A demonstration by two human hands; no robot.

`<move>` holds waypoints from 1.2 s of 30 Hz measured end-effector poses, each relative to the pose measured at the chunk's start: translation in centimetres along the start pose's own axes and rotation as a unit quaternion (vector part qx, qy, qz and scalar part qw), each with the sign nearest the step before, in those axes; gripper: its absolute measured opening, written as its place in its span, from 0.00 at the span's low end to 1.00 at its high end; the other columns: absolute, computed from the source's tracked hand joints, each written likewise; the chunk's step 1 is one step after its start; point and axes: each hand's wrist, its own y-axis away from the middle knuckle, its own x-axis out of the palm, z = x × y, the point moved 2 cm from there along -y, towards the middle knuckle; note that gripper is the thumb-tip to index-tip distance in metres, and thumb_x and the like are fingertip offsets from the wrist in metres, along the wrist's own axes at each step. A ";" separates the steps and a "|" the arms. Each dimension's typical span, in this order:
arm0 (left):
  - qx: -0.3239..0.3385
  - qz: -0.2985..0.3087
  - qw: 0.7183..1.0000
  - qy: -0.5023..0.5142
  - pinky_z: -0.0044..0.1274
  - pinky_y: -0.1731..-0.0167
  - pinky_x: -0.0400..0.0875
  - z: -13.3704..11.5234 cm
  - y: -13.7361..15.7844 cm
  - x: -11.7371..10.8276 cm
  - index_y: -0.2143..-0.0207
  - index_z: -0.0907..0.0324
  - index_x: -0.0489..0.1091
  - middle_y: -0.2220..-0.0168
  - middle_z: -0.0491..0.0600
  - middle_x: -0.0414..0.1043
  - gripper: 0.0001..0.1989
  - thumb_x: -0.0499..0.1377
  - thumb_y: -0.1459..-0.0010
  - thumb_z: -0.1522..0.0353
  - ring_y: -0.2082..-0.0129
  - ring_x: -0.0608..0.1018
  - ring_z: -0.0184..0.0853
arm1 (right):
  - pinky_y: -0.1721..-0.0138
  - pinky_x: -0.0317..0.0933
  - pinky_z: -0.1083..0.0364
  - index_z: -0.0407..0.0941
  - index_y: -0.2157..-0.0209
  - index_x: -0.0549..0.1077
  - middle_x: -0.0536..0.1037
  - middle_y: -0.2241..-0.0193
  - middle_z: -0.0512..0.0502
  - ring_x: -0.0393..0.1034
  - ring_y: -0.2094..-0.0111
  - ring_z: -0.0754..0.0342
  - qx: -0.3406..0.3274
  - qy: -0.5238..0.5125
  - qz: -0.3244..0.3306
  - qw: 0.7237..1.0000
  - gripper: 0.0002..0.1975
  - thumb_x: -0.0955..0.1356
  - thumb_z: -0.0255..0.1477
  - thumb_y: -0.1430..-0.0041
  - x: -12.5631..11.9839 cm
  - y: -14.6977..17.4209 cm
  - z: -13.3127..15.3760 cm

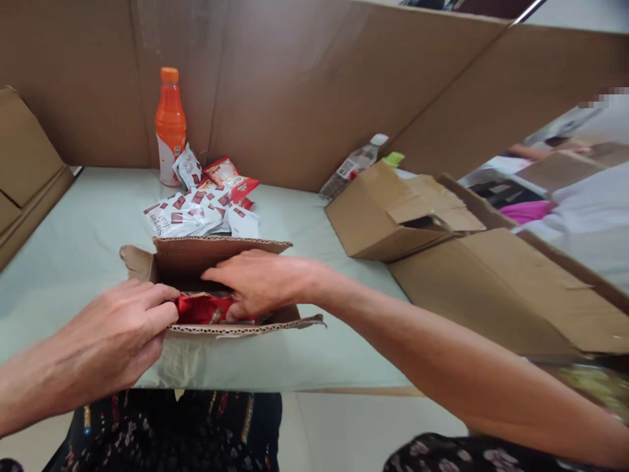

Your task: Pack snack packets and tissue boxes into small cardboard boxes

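A small open cardboard box [221, 246] sits in front of me, its flaps folded out. Inside it lies a shiny red packet [204, 308], only partly visible. At the box's left front corner, my left hand [132, 321] is closed, with its fingertips pinching the left end of the red packet. My right hand [260, 282] reaches into the box from the right. Its fingers stretch toward the back inner wall and its thumb rests by the packet's right end, the hand open. The bottom of the box is hidden.
Behind the box are several white-and-brown packets [191, 213], a red snack packet [230, 177] and an orange drink bottle [170, 128]. To the right, a clear bottle [356, 164] leans behind a cardboard box [373, 216]. A tall cardboard wall [295, 98] closes off the table's back.
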 end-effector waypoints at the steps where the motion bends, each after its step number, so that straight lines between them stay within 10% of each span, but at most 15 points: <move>1: 0.000 -0.003 1.000 -0.006 0.32 0.65 0.77 0.0 0.0 0.0 0.66 0.58 0.70 0.58 0.54 0.80 0.12 0.50 0.43 0.79 0.64 0.81 0.43 | 0.66 0.57 0.53 0.43 0.44 0.78 0.84 0.53 0.38 0.77 0.57 0.45 0.019 0.016 0.003 1.000 0.21 0.73 0.32 0.38 0.2 0.4 0.0; 11: -0.037 0.000 0.999 0.037 0.37 0.48 0.79 -0.5 -0.1 0.2 0.58 0.57 0.72 0.36 0.59 0.70 0.13 0.52 0.40 0.77 0.43 0.79 0.48 | 0.71 0.56 0.54 0.40 0.62 0.83 0.85 0.67 0.36 0.76 0.70 0.49 0.014 0.040 0.019 0.999 0.09 0.69 0.21 0.38 1.8 0.6 0.4; 15: -0.029 0.026 0.995 0.089 0.28 0.56 0.80 -0.6 -1.4 0.5 0.48 0.56 0.71 0.48 0.54 0.79 0.21 0.55 0.43 0.76 0.54 0.83 0.41 | 0.64 0.66 0.54 0.41 0.57 0.83 0.86 0.62 0.40 0.79 0.64 0.49 -0.049 -0.060 -0.009 0.997 0.09 0.69 0.22 0.36 1.9 1.5 -0.1; 19: -0.058 0.084 0.984 0.143 0.23 0.66 0.75 0.2 -1.9 1.2 0.52 0.53 0.71 0.63 0.46 0.79 0.17 0.57 0.43 0.76 0.66 0.81 0.36 | 0.54 0.71 0.53 0.47 0.55 0.82 0.86 0.58 0.44 0.80 0.56 0.50 -0.080 -0.187 -0.198 0.959 0.11 0.67 0.26 0.31 0.5 6.0 -2.4; 24: -0.066 0.094 0.975 0.189 0.23 0.64 0.74 1.1 -1.5 1.9 0.58 0.51 0.71 0.63 0.45 0.77 0.12 0.57 0.41 0.76 0.64 0.80 0.35 | 0.57 0.75 0.50 0.49 0.56 0.83 0.86 0.61 0.44 0.82 0.60 0.48 0.118 -0.218 -0.454 0.856 0.15 0.63 0.33 0.29 1.4 4.9 -11.8; 28: -0.049 0.076 0.975 0.201 0.22 0.62 0.75 0.9 -1.3 2.3 0.58 0.50 0.72 0.61 0.45 0.79 0.12 0.59 0.40 0.76 0.64 0.80 0.35 | 0.41 0.69 0.41 0.47 0.37 0.75 0.73 0.35 0.36 0.70 0.36 0.40 0.161 -0.041 -0.311 0.936 0.30 0.65 0.16 0.40 4.1 -3.2 -17.1; 31: -0.048 0.045 0.980 0.190 0.23 0.61 0.76 0.7 -1.3 2.4 0.57 0.49 0.73 0.61 0.46 0.79 0.12 0.58 0.38 0.75 0.63 0.81 0.35 | 0.33 0.57 0.38 0.46 0.42 0.79 0.61 0.27 0.36 0.54 0.27 0.38 0.090 0.107 -0.228 0.963 0.29 0.64 0.12 0.40 4.8 -7.2 -17.4; 36: -0.049 0.064 0.980 0.183 0.23 0.63 0.75 0.7 -1.6 2.4 0.58 0.51 0.72 0.61 0.46 0.79 0.10 0.57 0.37 0.75 0.64 0.80 0.35 | 0.41 0.64 0.47 0.44 0.69 0.81 0.85 0.53 0.38 0.73 0.41 0.43 0.092 0.113 -0.304 0.942 0.12 0.68 0.16 0.39 2.8 -4.3 -17.7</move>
